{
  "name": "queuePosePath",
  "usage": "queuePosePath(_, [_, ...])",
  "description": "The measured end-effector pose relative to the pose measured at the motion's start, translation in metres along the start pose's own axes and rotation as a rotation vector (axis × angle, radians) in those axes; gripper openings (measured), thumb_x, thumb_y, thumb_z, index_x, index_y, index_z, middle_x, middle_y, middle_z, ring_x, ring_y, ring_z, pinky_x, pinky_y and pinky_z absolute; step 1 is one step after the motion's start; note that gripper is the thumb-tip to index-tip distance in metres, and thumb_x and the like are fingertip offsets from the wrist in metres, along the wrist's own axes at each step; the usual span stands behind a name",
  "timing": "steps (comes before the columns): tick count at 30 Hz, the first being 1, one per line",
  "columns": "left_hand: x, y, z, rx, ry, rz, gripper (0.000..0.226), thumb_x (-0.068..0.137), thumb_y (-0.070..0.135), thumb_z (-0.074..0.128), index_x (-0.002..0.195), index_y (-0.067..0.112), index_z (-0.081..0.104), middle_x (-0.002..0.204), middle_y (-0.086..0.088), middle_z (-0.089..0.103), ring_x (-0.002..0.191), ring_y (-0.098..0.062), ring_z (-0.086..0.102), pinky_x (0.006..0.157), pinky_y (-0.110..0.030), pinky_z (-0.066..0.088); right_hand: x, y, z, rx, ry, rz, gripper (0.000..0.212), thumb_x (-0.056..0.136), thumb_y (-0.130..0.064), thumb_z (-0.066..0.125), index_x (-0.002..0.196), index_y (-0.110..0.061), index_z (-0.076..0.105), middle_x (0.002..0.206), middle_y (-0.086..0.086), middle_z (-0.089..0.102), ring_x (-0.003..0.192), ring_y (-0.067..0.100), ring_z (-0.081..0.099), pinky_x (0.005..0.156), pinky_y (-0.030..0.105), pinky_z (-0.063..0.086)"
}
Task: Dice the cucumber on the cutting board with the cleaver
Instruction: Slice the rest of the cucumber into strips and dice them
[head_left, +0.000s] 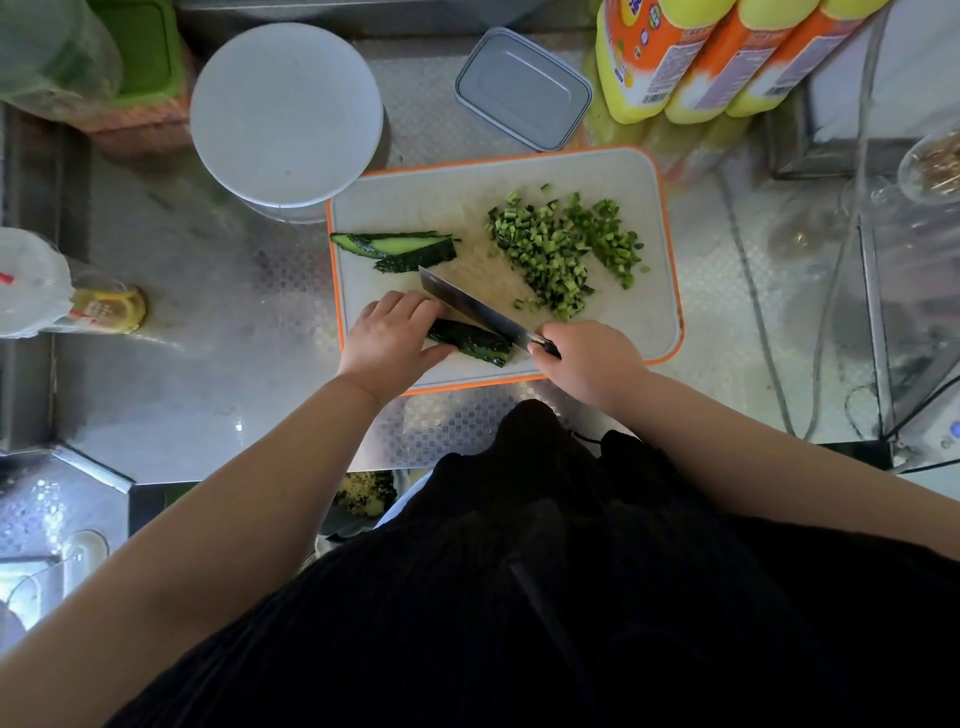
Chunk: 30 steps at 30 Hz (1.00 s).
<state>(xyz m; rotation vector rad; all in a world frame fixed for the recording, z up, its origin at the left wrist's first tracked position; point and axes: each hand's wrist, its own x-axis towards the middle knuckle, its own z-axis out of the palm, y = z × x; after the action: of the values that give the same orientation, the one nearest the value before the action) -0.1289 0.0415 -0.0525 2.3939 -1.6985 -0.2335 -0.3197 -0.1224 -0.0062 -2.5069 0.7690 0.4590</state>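
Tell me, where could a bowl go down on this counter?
Bare steel lies left of the cutting board, between the white tub and the jar. The board is crowded: diced cucumber, uncut strips, both hands. The bottles fill the far right.

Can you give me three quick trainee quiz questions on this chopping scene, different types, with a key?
1. True or false: the diced cucumber pile lies on the far right part of the cutting board.
2. Which hand grips the cleaver? A) left B) right
3. Fill in: the left hand holds down a cucumber piece while uncut cucumber strips wait near the board's ____ edge.

Key: 1 true; 2 B, the right hand; 3 left.
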Motion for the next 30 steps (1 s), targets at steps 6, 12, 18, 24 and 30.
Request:
queuePosePath(6, [0.0, -0.002, 0.005, 0.042, 0.087, 0.061, 0.031, 0.083, 0.038, 0.067, 0.097, 0.011, 0.064, 0.094, -0.006, 0.064, 0.088, -0.029, 0.06, 0.067, -0.038, 0.051, 0.001, 0.0, -0.001, -0.012, -0.021, -0.01, 0.038, 0.098, -0.032, 0.042, 0.062, -0.021, 0.034, 0.056, -0.001, 0.045, 0.051, 0.017, 0.043, 0.045, 0.028, 0.028])
queuePosePath(12, [0.004, -0.007, 0.011, 0.053, 0.126, 0.126, 0.026, 0.083, 0.032, 0.07, 0.094, 0.01, 0.065, 0.093, -0.007, 0.065, 0.086, -0.031, 0.062, 0.065, -0.039, 0.053, 0.001, -0.001, 0.002, 0.025, -0.01, 0.025, 0.032, 0.098, -0.032, 0.042, 0.071, -0.015, 0.044, 0.064, 0.006, 0.058, 0.057, 0.022, 0.052, 0.048, 0.03, 0.035])
queuePosePath(18, [-0.001, -0.008, 0.011, 0.063, 0.161, 0.158, 0.029, 0.088, 0.037, 0.056, 0.093, 0.011, 0.066, 0.093, -0.006, 0.065, 0.083, -0.029, 0.062, 0.065, -0.038, 0.052, 0.001, 0.0, 0.003, 0.001, -0.011, 0.012, 0.032, 0.098, -0.032, 0.042, 0.073, -0.012, 0.047, 0.063, 0.006, 0.056, 0.057, 0.022, 0.05, 0.047, 0.03, 0.032])
queuePosePath(24, [-0.005, 0.0, 0.008, 0.067, 0.182, 0.118, 0.027, 0.082, 0.032, 0.067, 0.098, 0.01, 0.066, 0.101, -0.008, 0.064, 0.096, -0.032, 0.058, 0.079, -0.043, 0.053, 0.0, -0.002, 0.0, -0.017, -0.026, 0.0, 0.03, 0.099, -0.032, 0.041, 0.075, -0.014, 0.044, 0.062, 0.004, 0.053, 0.057, 0.023, 0.05, 0.047, 0.03, 0.031])
queuePosePath(30, [-0.019, 0.039, 0.033, -0.086, 0.27, 0.193, 0.016, 0.089, 0.025, 0.068, 0.095, 0.011, 0.068, 0.1, -0.007, 0.064, 0.096, -0.025, 0.054, 0.079, -0.038, 0.051, 0.006, -0.006, -0.004, -0.059, -0.125, 0.042, 0.025, 0.097, -0.035, 0.043, 0.082, -0.017, 0.047, 0.067, 0.0, 0.05, 0.065, 0.023, 0.051, 0.051, 0.03, 0.033])
